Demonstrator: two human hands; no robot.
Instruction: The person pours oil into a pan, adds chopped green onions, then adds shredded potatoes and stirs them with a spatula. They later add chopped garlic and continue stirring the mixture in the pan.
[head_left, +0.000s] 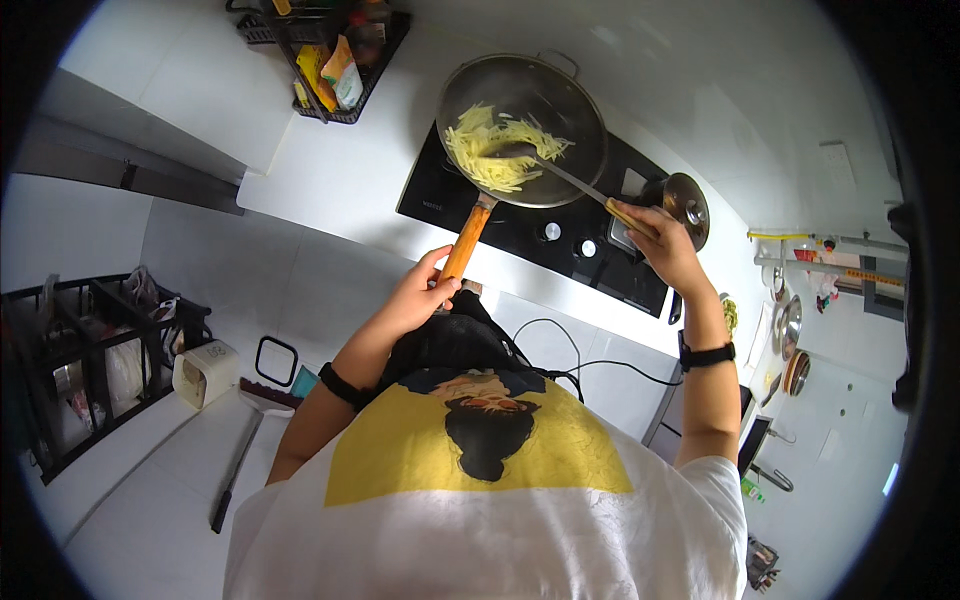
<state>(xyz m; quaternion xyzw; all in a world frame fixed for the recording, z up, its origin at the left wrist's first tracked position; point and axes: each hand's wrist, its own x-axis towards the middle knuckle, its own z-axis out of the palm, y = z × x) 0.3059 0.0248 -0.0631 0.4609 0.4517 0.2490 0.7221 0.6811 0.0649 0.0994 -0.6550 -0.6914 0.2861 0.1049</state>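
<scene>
My left hand (422, 293) grips the wooden handle (466, 241) of a dark wok (574, 124), which sits over the left side of a black glass gas hob (517, 232). Pale yellow shredded vegetable, probably potato (480, 154), lies heaped in the wok's left half. In my right hand (670, 251) is a spatula (574, 180) with a wooden grip and a metal shaft. Its blade rests among the shreds and is partly covered by them.
A lidded pot (686, 206) stands on the hob's right side, close to my right hand. Black baskets of packets and bottles (330, 105) occupy the back left counter. Low on the left are a storage rack (105, 360), a white bin (206, 373) and a broom (244, 457). Cables hang before me.
</scene>
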